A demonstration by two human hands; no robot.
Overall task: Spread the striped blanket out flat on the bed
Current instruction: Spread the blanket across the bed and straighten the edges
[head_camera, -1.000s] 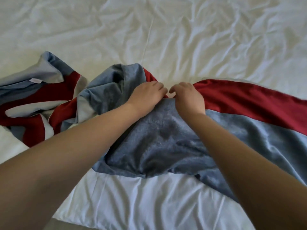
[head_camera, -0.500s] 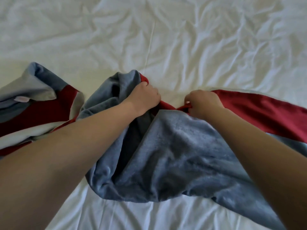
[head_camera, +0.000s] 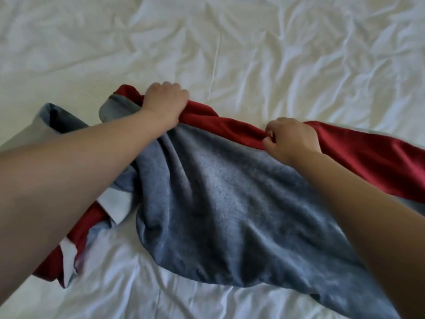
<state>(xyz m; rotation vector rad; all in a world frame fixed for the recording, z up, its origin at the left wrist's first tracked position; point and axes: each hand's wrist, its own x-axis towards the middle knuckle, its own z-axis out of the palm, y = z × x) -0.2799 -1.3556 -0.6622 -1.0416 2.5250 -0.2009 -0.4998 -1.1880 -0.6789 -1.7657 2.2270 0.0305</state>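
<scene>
The striped blanket point(head_camera: 218, 192) lies bunched on the bed point(head_camera: 287, 54), not yet flat. It crosses the near half of the view from about eight o'clock to four o'clock. Its wide grey-blue field fills the middle, rumpled into soft folds.

A red band point(head_camera: 230, 127) runs along the blanket's far edge, and both hands hold it. The left hand point(head_camera: 164, 103), at about eleven o'clock from the middle of the view, has its fingers curled tight over a gathered wad of that band. The right hand point(head_camera: 291, 140), between two and three o'clock, pinches the red cloth between thumb and bent fingers. The band sags twisted between the two hands, which are well apart.

Under the left forearm, toward eight o'clock, more of the blanket lies heaped (red and white stripes show there). From twelve o'clock outward the creased white sheet point(head_camera: 115, 42) lies uncovered.
</scene>
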